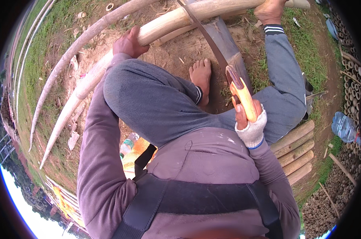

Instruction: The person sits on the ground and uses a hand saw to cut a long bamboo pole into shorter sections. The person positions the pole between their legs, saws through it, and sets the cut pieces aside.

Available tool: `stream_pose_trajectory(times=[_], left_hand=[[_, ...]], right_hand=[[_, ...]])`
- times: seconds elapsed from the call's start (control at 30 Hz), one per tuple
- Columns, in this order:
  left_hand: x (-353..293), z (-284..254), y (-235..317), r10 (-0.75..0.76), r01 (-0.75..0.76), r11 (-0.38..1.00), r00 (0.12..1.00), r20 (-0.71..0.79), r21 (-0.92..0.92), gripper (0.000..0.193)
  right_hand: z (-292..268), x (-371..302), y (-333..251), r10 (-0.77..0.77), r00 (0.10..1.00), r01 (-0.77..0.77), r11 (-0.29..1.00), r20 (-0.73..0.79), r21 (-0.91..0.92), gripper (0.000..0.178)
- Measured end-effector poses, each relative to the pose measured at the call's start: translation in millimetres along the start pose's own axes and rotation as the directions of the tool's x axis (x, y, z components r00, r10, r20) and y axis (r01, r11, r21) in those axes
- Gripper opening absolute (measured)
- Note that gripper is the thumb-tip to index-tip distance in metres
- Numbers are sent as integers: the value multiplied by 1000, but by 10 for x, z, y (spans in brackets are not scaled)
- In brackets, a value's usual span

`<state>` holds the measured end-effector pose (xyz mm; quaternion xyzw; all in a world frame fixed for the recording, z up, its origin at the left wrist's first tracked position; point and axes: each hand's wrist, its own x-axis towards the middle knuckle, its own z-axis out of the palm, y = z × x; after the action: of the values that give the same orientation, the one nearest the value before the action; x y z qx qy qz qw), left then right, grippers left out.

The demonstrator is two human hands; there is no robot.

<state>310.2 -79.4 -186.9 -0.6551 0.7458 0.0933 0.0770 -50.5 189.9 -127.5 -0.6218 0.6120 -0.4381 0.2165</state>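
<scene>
A thick, pale bamboo pole (164, 28) runs from the lower left up to the top right. My bare left hand (130, 43) is closed round it, left of the saw. My right hand (250, 121), in a white fingerless glove, grips the yellow-orange handle of a handsaw (243, 95). The brown blade slants up and left from the handle and meets the pole near the top of the view. I cannot tell how deep the blade sits. My bare right foot (269, 12) rests on the pole right of the blade; my other foot (200, 75) stands on the dirt.
Beneath the pole is a thick grey bamboo piece (224, 42). Another long pole (71, 55) lies to the left. Cut bamboo lengths (294, 153) are by my right hip. Stacked bamboo tubes (328, 211) and a large clear bottle (345, 128) stand at right. A small bottle (128, 144) is by my left side.
</scene>
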Motion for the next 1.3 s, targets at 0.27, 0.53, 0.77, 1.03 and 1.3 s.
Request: stream_pose_trajectory(times=[0.27,0.53,0.77,1.03,1.3], left_hand=[[88,-66,61,18,-20,999,999,41,49,86],[-23,13,-11,3,-4,1000,998,63,17,81],[155,-90,55,52,-53,998,998,23,28,85],[-35,-8,-42,11,-12,999,999,38,36,84],[99,-71,50,54,-56,997,998,39,48,83]], right_hand=[[998,1702,76,8,995,-8,1000,-103,6,46],[-96,-57,-93,116,991,-119,992,68,32,18],[1020,1672,199,-30,991,29,999,-134,-14,42],[-198,-76,-116,26,993,-15,996,117,-92,20],[1028,1690,159,-24,993,25,1000,-119,5,43]])
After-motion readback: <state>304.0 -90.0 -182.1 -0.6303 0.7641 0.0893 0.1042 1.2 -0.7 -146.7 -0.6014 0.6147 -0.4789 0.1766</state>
